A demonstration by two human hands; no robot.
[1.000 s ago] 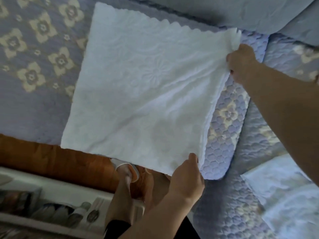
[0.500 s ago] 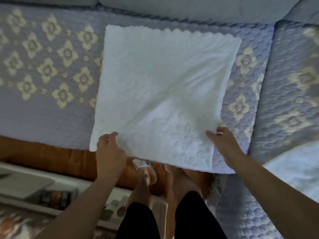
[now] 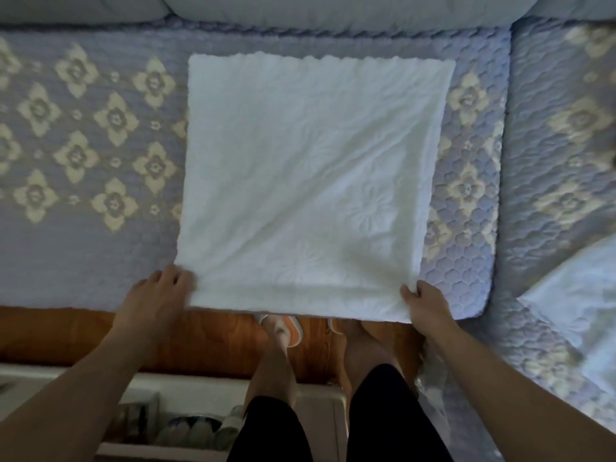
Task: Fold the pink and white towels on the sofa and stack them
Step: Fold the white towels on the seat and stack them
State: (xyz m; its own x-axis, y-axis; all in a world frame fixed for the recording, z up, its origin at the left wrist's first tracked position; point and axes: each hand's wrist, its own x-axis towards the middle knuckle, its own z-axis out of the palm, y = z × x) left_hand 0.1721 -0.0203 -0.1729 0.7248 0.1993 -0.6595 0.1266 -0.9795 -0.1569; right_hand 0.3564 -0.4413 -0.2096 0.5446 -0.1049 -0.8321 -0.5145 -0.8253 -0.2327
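A white towel (image 3: 310, 181) with an embossed flower pattern lies folded in a square on the sofa seat (image 3: 66, 255), its near edge hanging over the seat's front. My left hand (image 3: 156, 298) grips the towel's near left corner. My right hand (image 3: 423, 301) pinches the near right corner, thumb on top. Another pale towel (image 3: 580, 295) lies at the right edge on the neighbouring seat.
The sofa wears a lilac quilted cover (image 3: 550, 155) with cream flowers, and grey back cushions (image 3: 300, 8) run along the top. Below the seat are its brown wooden front (image 3: 213, 338), my legs and slippers (image 3: 286, 331), and a white low table (image 3: 173, 415) with bottles.
The towel's far right corner was brought down to the near edge, folding the towel. Both hands moved to the near corners and drew them apart; the view shifted to centre on the towel.
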